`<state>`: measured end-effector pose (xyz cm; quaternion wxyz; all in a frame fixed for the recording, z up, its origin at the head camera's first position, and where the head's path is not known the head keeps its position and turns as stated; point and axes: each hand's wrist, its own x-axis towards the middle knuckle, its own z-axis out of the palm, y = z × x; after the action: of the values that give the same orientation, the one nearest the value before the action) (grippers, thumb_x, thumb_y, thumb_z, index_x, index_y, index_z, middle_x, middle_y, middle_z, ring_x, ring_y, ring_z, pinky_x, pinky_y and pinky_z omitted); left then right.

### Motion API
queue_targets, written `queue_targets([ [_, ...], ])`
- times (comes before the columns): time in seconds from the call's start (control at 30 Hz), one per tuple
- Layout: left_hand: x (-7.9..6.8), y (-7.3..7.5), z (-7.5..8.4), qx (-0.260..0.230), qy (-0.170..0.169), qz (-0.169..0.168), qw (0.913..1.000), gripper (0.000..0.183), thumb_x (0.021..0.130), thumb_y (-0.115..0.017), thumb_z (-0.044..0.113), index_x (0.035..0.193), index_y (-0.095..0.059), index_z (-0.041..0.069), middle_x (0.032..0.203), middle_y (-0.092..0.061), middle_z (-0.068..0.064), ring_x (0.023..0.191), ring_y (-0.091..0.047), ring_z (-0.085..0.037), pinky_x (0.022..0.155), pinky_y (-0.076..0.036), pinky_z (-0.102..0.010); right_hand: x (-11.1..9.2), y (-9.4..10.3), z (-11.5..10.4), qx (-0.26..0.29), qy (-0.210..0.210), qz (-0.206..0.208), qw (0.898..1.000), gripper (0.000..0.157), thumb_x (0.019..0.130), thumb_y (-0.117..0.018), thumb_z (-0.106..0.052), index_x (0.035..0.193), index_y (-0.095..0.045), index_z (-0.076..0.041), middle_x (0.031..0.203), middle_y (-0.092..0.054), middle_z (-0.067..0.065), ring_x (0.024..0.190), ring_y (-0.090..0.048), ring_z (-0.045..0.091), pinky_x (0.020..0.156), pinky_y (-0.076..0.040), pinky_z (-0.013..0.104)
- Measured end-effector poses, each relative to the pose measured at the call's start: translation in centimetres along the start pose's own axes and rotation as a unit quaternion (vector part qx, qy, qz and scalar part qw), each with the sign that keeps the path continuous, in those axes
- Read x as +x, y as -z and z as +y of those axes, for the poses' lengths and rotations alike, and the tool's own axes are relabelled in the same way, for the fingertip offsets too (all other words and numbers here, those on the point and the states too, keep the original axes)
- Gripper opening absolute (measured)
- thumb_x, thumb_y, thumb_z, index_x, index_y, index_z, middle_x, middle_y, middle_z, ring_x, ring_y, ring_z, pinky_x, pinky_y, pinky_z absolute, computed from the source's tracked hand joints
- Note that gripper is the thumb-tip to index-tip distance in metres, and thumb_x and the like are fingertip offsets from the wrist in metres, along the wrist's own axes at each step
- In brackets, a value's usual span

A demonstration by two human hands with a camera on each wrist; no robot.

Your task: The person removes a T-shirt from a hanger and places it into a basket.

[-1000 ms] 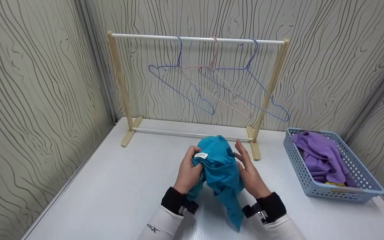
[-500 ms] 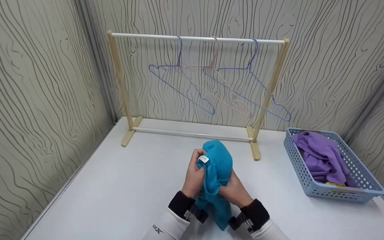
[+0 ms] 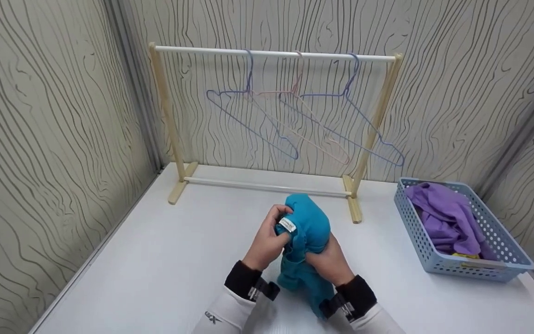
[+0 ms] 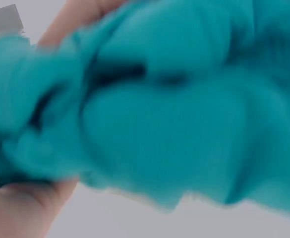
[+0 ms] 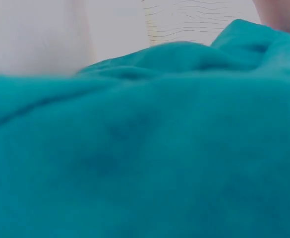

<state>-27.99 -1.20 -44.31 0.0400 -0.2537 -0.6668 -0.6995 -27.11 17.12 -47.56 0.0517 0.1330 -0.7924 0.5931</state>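
A bunched teal garment (image 3: 311, 225) with a white label (image 3: 288, 225) is held up between both hands over the white table. The left hand (image 3: 267, 241) pinches its edge beside the label, thumb and fingers on either side. Lower down, the right hand (image 3: 332, 262) grips the cloth from the right, its fingers mostly hidden behind the fabric. Loose folds hang below the hands toward the table. Teal cloth (image 4: 164, 129) fills most of the left wrist view, blurred, and the right wrist view shows mainly the same fabric (image 5: 149, 148).
Behind the hands stands a wooden rack (image 3: 168, 111) with a white rod (image 3: 202, 50). From it hang a blue hanger (image 3: 253, 132), a pink hanger (image 3: 325, 148) and a purple-blue hanger (image 3: 369, 123). At right, a blue-grey basket (image 3: 413, 232) holds purple cloth (image 3: 448, 218) and something yellow (image 3: 466, 256).
The right hand, straight-fingered against the garment's right side a second ago, has moved inward and now grips it. The garment is bunched narrower and turned, its label tilted. The left hand keeps its hold.
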Motion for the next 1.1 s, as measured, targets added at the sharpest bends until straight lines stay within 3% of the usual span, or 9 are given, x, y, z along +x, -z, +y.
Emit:
queue_targets([
  [0.13, 0.0, 1.0, 0.5, 0.065, -0.014, -0.026, 0.9974, 0.040, 0.088, -0.047, -0.009, 0.128, -0.046, -0.001, 0.132, -0.049, -0.018, 0.124, -0.045, -0.026, 0.102, -0.039, -0.028, 0.2, 0.2, -0.1, -0.001, -0.005, -0.010, 1.000, 0.055, 0.080, -0.067, -0.002, 0.132, -0.050, -0.001, 0.116, -0.058, 0.009, 0.102, -0.053, 0.020, 0.094, -0.045, 0.032],
  [0.3, -0.1, 2.2, 1.3, 0.145, -0.016, -0.034, 0.9887, 0.039, 0.095, -0.057, 0.002, 0.133, -0.050, 0.006, 0.138, -0.057, -0.014, 0.129, -0.056, -0.028, 0.103, -0.051, -0.041, 0.3, 0.9, -0.2, 0.003, -0.001, 0.000, 1.000, 0.065, 0.079, -0.068, -0.002, 0.141, -0.048, -0.003, 0.127, -0.062, 0.013, 0.105, -0.055, 0.020, 0.102, -0.047, 0.037],
  [0.43, -0.2, 3.4, 1.4, 0.196, -0.014, -0.004, 0.9804, 0.056, 0.097, -0.071, 0.022, 0.146, -0.046, 0.011, 0.151, -0.051, -0.013, 0.138, -0.052, -0.031, 0.105, -0.051, -0.050, 0.5, 1.7, -0.2, -0.005, -0.006, 0.021, 1.000, 0.066, 0.081, -0.068, -0.002, 0.143, -0.046, -0.002, 0.133, -0.061, 0.016, 0.109, -0.054, 0.022, 0.106, -0.045, 0.042],
  [0.5, -0.2, 4.1, 1.2, 0.238, -0.017, 0.029, 0.9707, 0.069, 0.094, -0.076, 0.030, 0.152, -0.043, 0.014, 0.157, -0.044, -0.014, 0.143, -0.047, -0.033, 0.109, -0.049, -0.054, 0.6, 2.2, -0.2, -0.014, -0.016, 0.030, 0.999, 0.065, 0.082, -0.068, -0.003, 0.143, -0.046, -0.003, 0.133, -0.060, 0.014, 0.110, -0.052, 0.022, 0.105, -0.044, 0.041],
  [0.6, -0.1, 5.0, 0.7, 0.332, -0.032, 0.093, 0.9383, 0.081, 0.090, -0.080, 0.040, 0.156, -0.040, 0.017, 0.163, -0.035, -0.017, 0.148, -0.040, -0.039, 0.111, -0.045, -0.060, 0.7, 2.8, -0.4, -0.018, -0.029, 0.038, 0.999, 0.062, 0.083, -0.068, -0.003, 0.141, -0.047, -0.004, 0.128, -0.058, 0.013, 0.109, -0.051, 0.024, 0.102, -0.042, 0.040],
  [0.77, 0.1, 6.5, -0.7, 0.478, -0.051, 0.172, 0.8597, 0.091, 0.084, -0.082, 0.050, 0.158, -0.039, 0.020, 0.169, -0.017, -0.023, 0.153, -0.027, -0.045, 0.115, -0.037, -0.066, 0.6, 3.7, -1.0, -0.029, -0.048, 0.039, 0.998, 0.058, 0.086, -0.067, -0.005, 0.139, -0.046, -0.005, 0.125, -0.056, 0.012, 0.111, -0.050, 0.026, 0.103, -0.041, 0.042],
  [0.83, 0.1, 6.9, -1.2, 0.512, -0.052, 0.182, 0.8381, 0.094, 0.082, -0.083, 0.052, 0.159, -0.038, 0.021, 0.169, -0.012, -0.024, 0.155, -0.021, -0.045, 0.118, -0.032, -0.067, 0.5, 4.1, -1.4, -0.031, -0.056, 0.038, 0.997, 0.056, 0.086, -0.067, -0.005, 0.139, -0.046, -0.005, 0.125, -0.057, 0.012, 0.112, -0.050, 0.026, 0.104, -0.041, 0.042],
  [0.93, 0.0, 7.4, -2.0, 0.546, -0.047, 0.184, 0.8162, 0.098, 0.082, -0.082, 0.054, 0.161, -0.035, 0.021, 0.169, -0.011, -0.025, 0.156, -0.016, -0.045, 0.121, -0.024, -0.067, 0.2, 4.8, -1.8, -0.025, -0.063, 0.039, 0.997, 0.053, 0.088, -0.065, -0.003, 0.137, -0.046, -0.005, 0.124, -0.056, 0.012, 0.112, -0.050, 0.026, 0.104, -0.040, 0.041],
  [1.1, -0.1, 8.0, -3.3, 0.572, -0.014, 0.171, 0.8021, 0.102, 0.080, -0.082, 0.057, 0.162, -0.032, 0.023, 0.170, -0.006, -0.024, 0.158, -0.008, -0.043, 0.123, -0.015, -0.068, -0.5, 6.9, -2.8, -0.022, -0.065, 0.047, 0.997, 0.055, 0.088, -0.063, -0.001, 0.139, -0.042, -0.007, 0.125, -0.054, 0.008, 0.111, -0.049, 0.023, 0.109, -0.037, 0.043],
])
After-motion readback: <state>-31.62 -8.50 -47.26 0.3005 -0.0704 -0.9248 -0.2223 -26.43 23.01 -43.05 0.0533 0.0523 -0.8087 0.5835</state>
